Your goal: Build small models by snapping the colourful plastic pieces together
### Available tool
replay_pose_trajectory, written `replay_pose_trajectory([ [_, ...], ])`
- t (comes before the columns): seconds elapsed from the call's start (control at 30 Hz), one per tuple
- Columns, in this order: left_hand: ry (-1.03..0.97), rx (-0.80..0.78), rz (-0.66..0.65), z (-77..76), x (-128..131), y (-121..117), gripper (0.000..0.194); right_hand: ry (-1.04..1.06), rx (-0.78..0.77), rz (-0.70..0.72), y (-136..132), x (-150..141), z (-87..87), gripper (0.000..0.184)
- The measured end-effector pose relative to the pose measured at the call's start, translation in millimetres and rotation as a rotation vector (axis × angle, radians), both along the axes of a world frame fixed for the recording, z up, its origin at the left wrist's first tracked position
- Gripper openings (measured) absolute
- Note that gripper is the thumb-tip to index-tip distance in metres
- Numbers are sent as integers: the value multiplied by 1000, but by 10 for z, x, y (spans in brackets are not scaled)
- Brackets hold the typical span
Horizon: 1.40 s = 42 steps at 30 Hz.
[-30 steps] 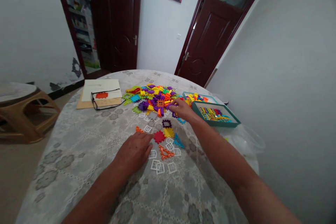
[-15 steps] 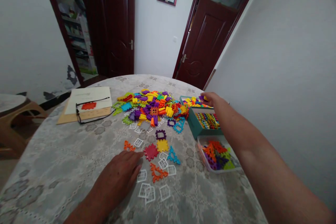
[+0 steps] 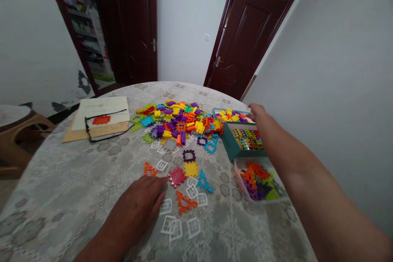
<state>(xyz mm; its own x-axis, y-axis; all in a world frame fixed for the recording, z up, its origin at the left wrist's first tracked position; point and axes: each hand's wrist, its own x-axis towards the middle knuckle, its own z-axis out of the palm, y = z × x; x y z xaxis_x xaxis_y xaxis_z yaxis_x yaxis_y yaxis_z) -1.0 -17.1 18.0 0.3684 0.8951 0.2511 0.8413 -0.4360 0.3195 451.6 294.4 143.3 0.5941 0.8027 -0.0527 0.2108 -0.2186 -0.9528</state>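
My left hand [image 3: 139,198] lies palm down on the tablecloth, fingers stretched out, holding nothing. Its fingertips are at the edge of a red toothed square [image 3: 177,177]. Close by lie a yellow square [image 3: 191,168], a purple square frame [image 3: 189,155], a blue triangle [image 3: 204,181], orange triangles [image 3: 185,203] and several white window pieces [image 3: 193,227]. At the far right, my right hand [image 3: 257,112] is over the edge of a shallow box [image 3: 218,111] of yellow, purple and orange pieces. Its small visible fingers look apart, with no piece showing between them.
A mixed heap of plastic building pieces [image 3: 179,123] covers the table's middle. To its right stand a green box [image 3: 227,142] of beads and a clear tub [image 3: 241,184] of toothed pieces. Black glasses [image 3: 106,136] and papers [image 3: 118,104] lie at left.
My right hand went from the heap to the far box at right. The purple and yellow pieces seen in it half a second ago no longer show. My left hand stays by the red square.
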Motion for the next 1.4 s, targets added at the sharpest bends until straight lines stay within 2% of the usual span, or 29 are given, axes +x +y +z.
replay_pose_trajectory([
  [0.13,-8,-67,-2,91,46,-23,35,18,62,78,-114,-360,22,20],
  [0.2,-3,-86,6,138,69,-30,35,33,87,204,-235,-618,5,17],
  [0.27,7,-99,14,172,88,-32,36,-30,88,414,-416,-895,-40,15],
  [0.33,10,-108,19,186,101,-28,35,-230,70,685,-637,-1178,-114,14],
  [0.4,5,-104,21,178,109,-18,34,-517,80,928,-866,-1466,-217,21],
  [0.47,-4,-89,21,160,111,-6,33,-768,135,1050,-1069,-1758,-352,28],
  [0.57,-10,-75,27,150,110,5,33,-1016,134,1026,-1285,-2171,-598,43],
  [0.67,-1,-87,43,182,113,0,32,-1120,42,933,-1395,-2481,-825,53],
  [0.77,-11,-85,70,222,114,-13,32,-1136,3,879,-1440,-2638,-957,43],
  [0.93,-104,-45,176,231,101,-21,31,-1107,40,866,-1566,-2645,-1005,28],
  [1.0,-214,-50,233,237,97,-9,35,-1025,124,880,-1705,-2624,-1004,24],
  [1.1,-488,-113,297,281,97,26,42,-787,377,932,-2034,-2627,-988,19],
  [1.2,-742,-222,282,345,108,59,42,-654,583,974,-2405,-2688,-964,22],
  [1.3,-845,-299,197,381,125,63,32,-592,666,968,-2670,-2781,-974,30],
  [1.4,-878,-345,191,376,127,41,30,-498,686,950,-2802,-2844,-1024,33],
])
